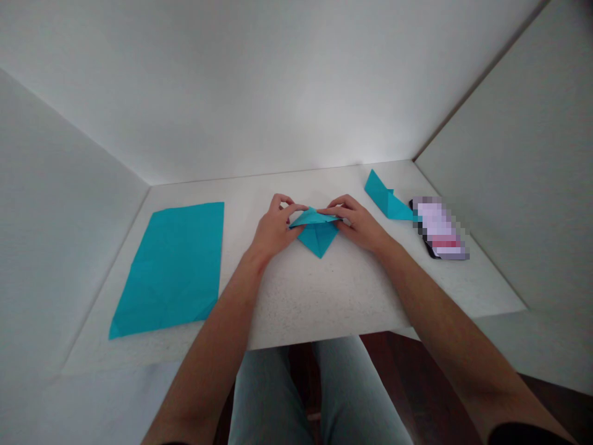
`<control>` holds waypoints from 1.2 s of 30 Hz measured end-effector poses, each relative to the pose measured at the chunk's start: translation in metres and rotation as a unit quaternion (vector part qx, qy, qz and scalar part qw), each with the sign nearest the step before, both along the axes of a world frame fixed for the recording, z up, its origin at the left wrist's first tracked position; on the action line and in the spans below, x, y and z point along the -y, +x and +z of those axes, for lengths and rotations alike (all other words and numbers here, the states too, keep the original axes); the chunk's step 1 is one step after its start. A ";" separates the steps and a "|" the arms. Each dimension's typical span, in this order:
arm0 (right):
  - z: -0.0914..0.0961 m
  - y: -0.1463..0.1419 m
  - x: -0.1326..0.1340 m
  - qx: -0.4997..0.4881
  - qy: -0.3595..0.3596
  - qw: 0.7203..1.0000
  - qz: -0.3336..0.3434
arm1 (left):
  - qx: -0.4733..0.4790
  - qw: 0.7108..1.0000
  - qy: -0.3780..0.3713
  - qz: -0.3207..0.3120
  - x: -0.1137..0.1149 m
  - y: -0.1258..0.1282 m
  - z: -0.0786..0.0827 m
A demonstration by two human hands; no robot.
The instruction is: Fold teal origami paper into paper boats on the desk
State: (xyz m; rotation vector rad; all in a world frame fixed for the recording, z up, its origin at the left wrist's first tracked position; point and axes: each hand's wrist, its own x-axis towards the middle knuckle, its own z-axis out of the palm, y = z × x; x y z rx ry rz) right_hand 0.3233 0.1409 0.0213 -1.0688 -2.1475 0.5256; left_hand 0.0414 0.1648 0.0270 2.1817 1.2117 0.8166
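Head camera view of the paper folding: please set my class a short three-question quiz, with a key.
1. What colour is the folded paper held between the left hand and the right hand?
2. True or false: the large creased sheet lies on the table to the left of the hands.
3. Fill in the blank: the smaller folded piece lies next to a blurred object, on the ____ side of the table.

Key:
1. Blue
2. True
3. Right
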 end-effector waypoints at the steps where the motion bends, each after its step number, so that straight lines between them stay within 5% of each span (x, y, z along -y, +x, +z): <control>1: 0.000 0.002 0.000 0.004 -0.003 1.000 0.001 | 0.002 1.000 0.001 -0.019 -0.002 -0.002 0.000; 4: 0.003 0.010 0.000 0.022 -0.021 1.000 0.006 | -0.006 0.997 -0.020 -0.081 -0.006 -0.006 0.001; 14: 0.015 0.025 0.007 0.061 -0.098 0.992 0.045 | -0.024 0.986 -0.091 -0.139 -0.001 -0.012 0.016; 24: 0.003 0.009 -0.001 0.082 -0.051 0.994 0.055 | -0.136 0.984 0.001 -0.114 0.002 -0.003 0.009; 36: 0.010 0.021 0.004 0.056 -0.102 0.993 0.035 | -0.151 0.981 -0.038 -0.118 0.004 -0.008 0.010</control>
